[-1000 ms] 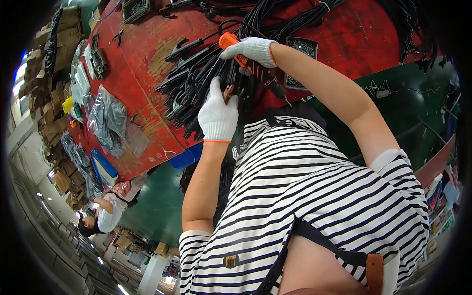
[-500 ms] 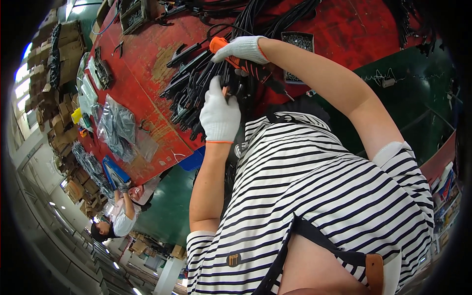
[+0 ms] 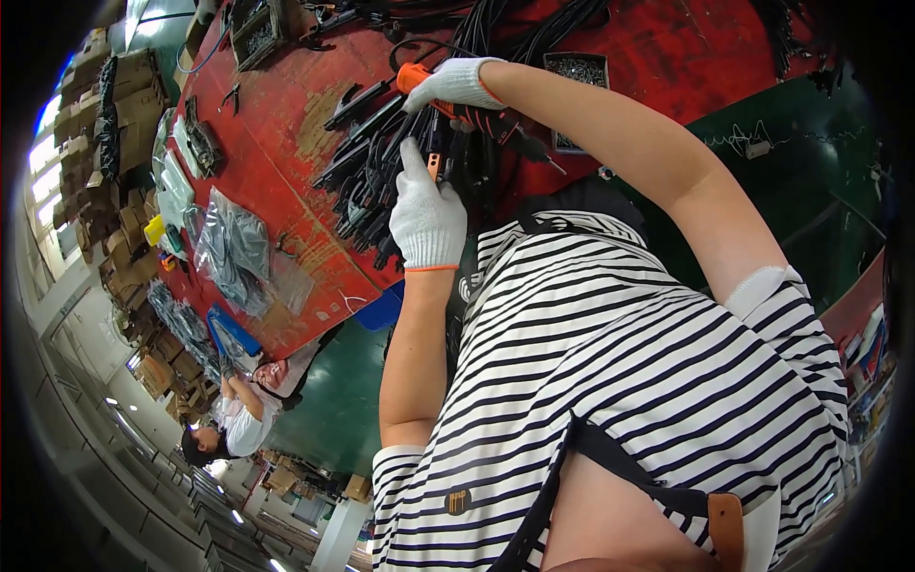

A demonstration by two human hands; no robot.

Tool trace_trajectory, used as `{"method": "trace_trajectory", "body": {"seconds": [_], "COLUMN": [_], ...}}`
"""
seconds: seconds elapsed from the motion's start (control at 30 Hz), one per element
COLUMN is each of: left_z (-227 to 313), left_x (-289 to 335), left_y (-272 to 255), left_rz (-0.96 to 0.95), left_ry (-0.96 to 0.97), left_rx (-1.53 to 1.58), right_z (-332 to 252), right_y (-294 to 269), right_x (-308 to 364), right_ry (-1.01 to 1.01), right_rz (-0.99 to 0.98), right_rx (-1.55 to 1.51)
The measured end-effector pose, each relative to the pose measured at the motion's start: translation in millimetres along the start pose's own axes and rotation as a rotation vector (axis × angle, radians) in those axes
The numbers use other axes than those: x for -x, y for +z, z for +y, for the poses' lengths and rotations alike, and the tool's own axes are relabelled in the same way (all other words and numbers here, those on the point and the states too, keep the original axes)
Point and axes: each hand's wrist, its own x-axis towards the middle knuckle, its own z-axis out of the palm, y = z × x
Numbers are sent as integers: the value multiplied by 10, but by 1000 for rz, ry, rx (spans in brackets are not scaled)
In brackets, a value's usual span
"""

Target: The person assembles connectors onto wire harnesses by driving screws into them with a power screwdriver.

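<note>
In my right hand [image 3: 461, 84], gloved in white, is an orange and black power screwdriver [image 3: 486, 124]. Its fingers wrap the orange end, and the thin bit [image 3: 557, 166] points away from the pile, toward my body's right. My left hand [image 3: 427, 225], also gloved, pinches a small flat orange strip with holes [image 3: 435, 166] between thumb and fingers. Under and around both hands lies a pile of black cable parts with long dark ends [image 3: 367, 181]. What the strip is joined to, if anything, is hidden among the dark parts.
A tray of small screws [image 3: 579, 69] stands right of the screwdriver. Black cables [image 3: 562, 33] run across the worn red table [image 3: 276, 124]. Plastic-bagged parts [image 3: 229, 243] and small pliers [image 3: 230, 96] lie to the left. Another person [image 3: 243, 415] works at the table's left end.
My right hand and the screwdriver have shifted slightly up and left. More of the holed orange strip shows above my left hand, which has barely moved.
</note>
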Motion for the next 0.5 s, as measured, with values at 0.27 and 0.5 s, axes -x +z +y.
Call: {"method": "trace_trajectory", "body": {"seconds": [0.27,0.5], "left_z": [-125,102], "left_x": [-1,12], "left_y": [132,93], "left_rz": [12,43], "left_ry": [16,-159], "left_rx": [14,-47], "right_z": [79,106], "right_y": [70,254], "right_x": [-30,46], "right_ry": [9,-7], "right_rz": [-16,-84], "right_rx": [-7,36]}}
